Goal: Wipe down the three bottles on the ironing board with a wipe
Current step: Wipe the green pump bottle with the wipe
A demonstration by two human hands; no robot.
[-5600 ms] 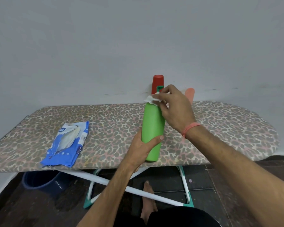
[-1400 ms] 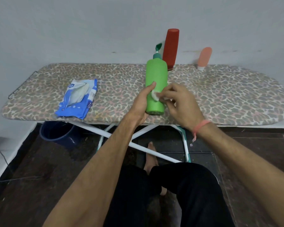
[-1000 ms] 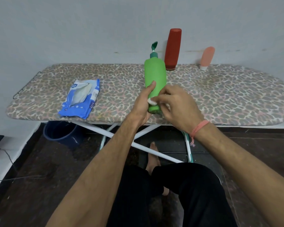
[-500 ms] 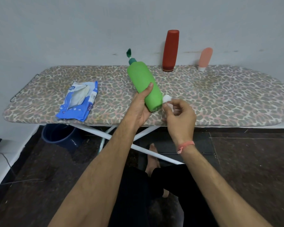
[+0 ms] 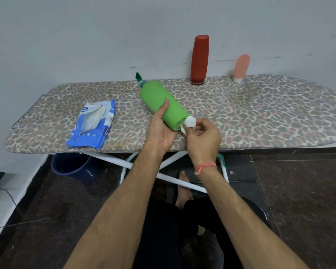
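Fingers of left hand (image 5: 160,131) wrap tilted green bottle (image 5: 163,104); right hand (image 5: 203,136) pinches wipe (image 5: 189,123); wipe pack (image 5: 92,124) left.

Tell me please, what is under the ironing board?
Under the ironing board show white crossed legs, a dark blue bucket at left and a bare foot. The board and arms cover the rest.

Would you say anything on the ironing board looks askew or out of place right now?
Only the green bottle is tilted, but the left hand holds it that way while the right hand presses the wipe to its base. The red bottle and pink bottle stand upright.
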